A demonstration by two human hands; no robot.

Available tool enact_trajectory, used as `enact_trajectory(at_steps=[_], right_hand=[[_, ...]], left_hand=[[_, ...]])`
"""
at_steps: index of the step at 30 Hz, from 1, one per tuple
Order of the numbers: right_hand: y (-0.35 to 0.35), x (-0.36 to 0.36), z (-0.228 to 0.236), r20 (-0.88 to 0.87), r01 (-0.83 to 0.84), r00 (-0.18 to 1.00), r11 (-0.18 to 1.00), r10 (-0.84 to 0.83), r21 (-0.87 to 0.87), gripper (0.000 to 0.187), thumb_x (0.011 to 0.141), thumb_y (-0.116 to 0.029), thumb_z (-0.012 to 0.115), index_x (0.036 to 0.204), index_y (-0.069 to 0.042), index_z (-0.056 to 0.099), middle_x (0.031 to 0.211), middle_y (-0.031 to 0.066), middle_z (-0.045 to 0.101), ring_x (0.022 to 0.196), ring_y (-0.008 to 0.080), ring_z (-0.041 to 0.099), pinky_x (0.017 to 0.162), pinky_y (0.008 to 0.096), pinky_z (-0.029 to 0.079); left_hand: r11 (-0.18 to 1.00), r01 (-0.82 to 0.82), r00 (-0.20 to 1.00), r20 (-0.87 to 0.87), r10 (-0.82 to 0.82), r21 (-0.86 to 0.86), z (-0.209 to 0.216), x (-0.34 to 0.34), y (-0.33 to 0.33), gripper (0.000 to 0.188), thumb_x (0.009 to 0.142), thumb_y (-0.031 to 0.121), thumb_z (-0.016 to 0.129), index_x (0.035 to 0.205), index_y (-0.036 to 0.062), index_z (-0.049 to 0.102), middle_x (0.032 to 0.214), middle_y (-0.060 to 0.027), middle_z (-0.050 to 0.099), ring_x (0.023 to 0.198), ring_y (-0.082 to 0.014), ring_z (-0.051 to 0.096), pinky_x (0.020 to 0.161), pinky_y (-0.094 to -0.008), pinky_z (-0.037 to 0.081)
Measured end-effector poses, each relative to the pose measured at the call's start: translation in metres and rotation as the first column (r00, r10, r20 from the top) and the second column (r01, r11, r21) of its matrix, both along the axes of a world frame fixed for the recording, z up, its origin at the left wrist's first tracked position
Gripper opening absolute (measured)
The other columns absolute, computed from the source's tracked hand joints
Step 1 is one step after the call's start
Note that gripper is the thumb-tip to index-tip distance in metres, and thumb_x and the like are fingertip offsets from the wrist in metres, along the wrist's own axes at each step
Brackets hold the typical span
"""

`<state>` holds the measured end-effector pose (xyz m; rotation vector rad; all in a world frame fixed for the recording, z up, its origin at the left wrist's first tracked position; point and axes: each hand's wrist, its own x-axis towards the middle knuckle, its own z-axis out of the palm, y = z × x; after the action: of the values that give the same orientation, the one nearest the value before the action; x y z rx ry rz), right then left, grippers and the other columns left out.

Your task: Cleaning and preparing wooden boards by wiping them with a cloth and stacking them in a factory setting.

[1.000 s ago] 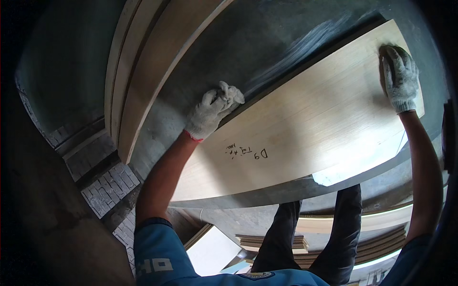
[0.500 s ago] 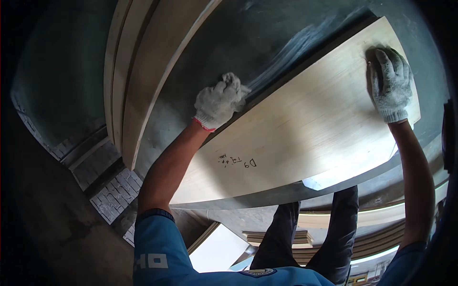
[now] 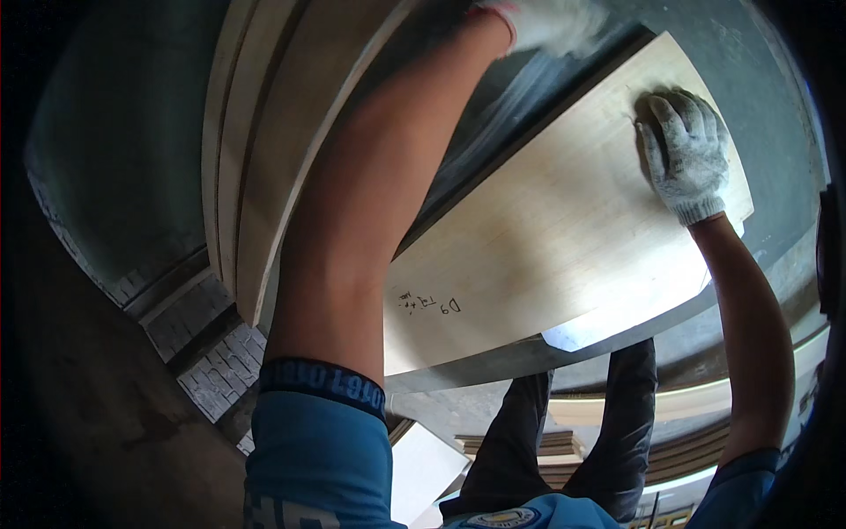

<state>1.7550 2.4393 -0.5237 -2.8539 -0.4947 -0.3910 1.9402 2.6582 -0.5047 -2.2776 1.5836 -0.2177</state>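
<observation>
A large pale wooden board [image 3: 546,229] with dark handwriting lies at a slant on a dark grey surface [image 3: 480,145] streaked with white. My right hand [image 3: 687,154], in a grey-white knit glove, rests flat on the board near its far right end, fingers slightly apart. Beyond the board's far edge, over the dark surface, my left hand [image 3: 551,22] is at the top of the view in a similar glove with a red cuff. Motion smears its fingers, so whether it holds anything cannot be made out. My left forearm crosses over the board's left end.
At the left, several long wooden boards [image 3: 295,132] are placed side by side. Grey brick-patterned pieces [image 3: 220,375] are below them. Under the near edge are a white panel [image 3: 427,472], a stack of boards [image 3: 560,443] and my legs [image 3: 621,410].
My left hand, closed beside the board's far edge before, has swept far forward and to the right. My right hand stays on the board; both appear slightly further left in the view.
</observation>
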Motion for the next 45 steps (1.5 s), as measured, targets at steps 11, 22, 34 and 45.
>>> enact_trajectory(at_steps=[11,22,34,45], right_hand=[[-0.012,-0.005,0.004,-0.032,0.012,0.999,1.0,-0.011,0.025,0.035,0.087,-0.022,0.069,0.119,-0.01,0.062,0.125,0.0135,0.059,0.12,0.0344,0.053,0.104,0.048,0.04],[-0.017,0.001,0.009,-0.068,-0.011,0.998,0.997,0.016,0.078,0.031,0.083,-0.019,0.07,0.111,-0.007,0.063,0.117,0.0139,0.063,0.113,0.0358,0.058,0.1,0.0502,0.043],[-0.004,0.0,-0.005,-0.074,0.012,0.997,0.984,0.001,0.177,0.037,0.08,-0.021,0.073,0.111,-0.008,0.059,0.117,0.0127,0.06,0.115,0.034,0.056,0.101,0.0531,0.04],[-0.011,0.0,-0.003,-0.024,-0.002,1.0,0.994,0.005,0.113,0.033,0.087,-0.023,0.069,0.116,-0.011,0.062,0.12,0.0117,0.062,0.117,0.0326,0.056,0.102,0.049,0.041]], left_hand=[[0.11,-0.992,0.025,-0.767,0.642,0.06,0.022,-0.167,0.142,0.041,0.094,0.038,0.059,0.106,-0.0002,0.066,0.109,-0.0195,0.066,0.103,-0.0342,0.064,0.089,-0.0416,0.049],[0.692,-0.716,0.629,-0.515,0.583,-0.091,-0.005,-0.154,0.123,0.089,0.077,0.036,0.078,0.144,-0.0035,0.035,0.133,-0.024,0.05,0.106,-0.0401,0.059,0.089,-0.0491,0.051],[0.868,-0.396,0.886,-0.372,0.276,-0.299,-0.039,-0.071,0.016,0.033,0.087,0.038,0.066,0.107,0.0132,0.058,0.099,-0.0048,0.061,0.076,-0.0268,0.062,0.067,-0.0463,0.046],[0.795,-0.412,0.847,-0.508,0.154,-0.445,0.019,0.076,-0.145,0.034,0.097,0.033,0.048,0.101,0.0032,0.063,0.108,-0.0239,0.065,0.098,-0.0396,0.064,0.075,-0.0473,0.052]])
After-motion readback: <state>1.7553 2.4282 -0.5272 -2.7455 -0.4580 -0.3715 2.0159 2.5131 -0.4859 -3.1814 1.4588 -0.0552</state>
